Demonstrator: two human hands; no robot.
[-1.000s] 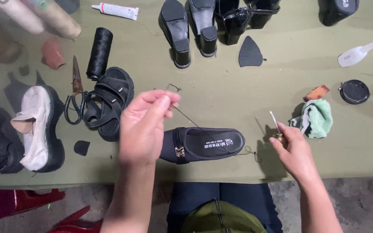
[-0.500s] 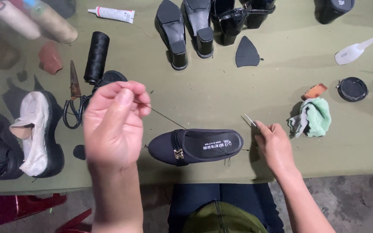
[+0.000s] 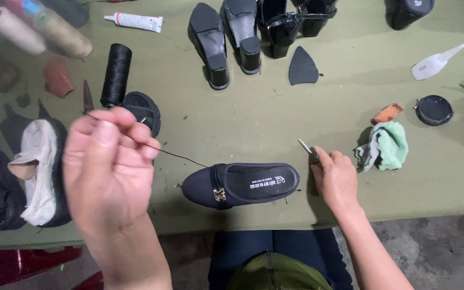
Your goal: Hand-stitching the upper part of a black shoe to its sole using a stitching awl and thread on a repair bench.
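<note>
- A thin black thread (image 3: 173, 154) is being pinched between thumb and fingers of the left hand (image 3: 108, 166), which is being held raised at the left, above the table (image 3: 275, 123).
- The thread is being drawn taut from that hand down and to the right, toward the toe of a dark flat shoe (image 3: 241, 184).
- The shoe is lying on its sole between the two hands, near the table's front edge, toe pointing left.
- The right hand (image 3: 336, 177) is being rested just beside the shoe's heel, clenched around a slim metal tool (image 3: 307, 148) whose tip is sticking up and left.
- A green cloth (image 3: 390, 145) is lying near the right hand, apart from it.
</note>
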